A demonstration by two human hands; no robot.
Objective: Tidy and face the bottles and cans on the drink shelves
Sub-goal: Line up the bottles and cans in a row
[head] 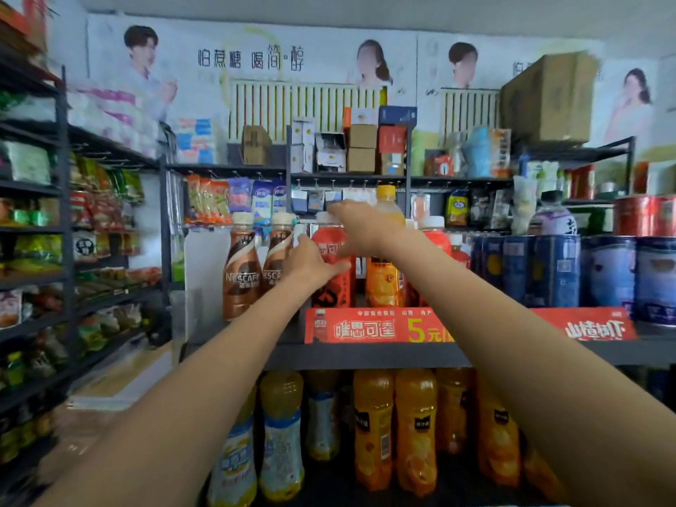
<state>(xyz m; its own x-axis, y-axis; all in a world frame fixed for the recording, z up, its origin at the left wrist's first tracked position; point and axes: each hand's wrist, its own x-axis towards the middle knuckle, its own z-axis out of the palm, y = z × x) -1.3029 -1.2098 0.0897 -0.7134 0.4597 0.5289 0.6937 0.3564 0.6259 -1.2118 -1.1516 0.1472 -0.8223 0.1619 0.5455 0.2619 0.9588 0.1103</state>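
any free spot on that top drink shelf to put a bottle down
Bare front ledge left of the red price strip, ahead of the brown coffee bottles. Crowded from the red-labelled bottle under both hands to the blue cans.

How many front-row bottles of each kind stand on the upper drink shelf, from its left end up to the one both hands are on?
Nescafé coffee bottles: 2
red-label bottle, touched by left hand and right hand: 1
Total: 3
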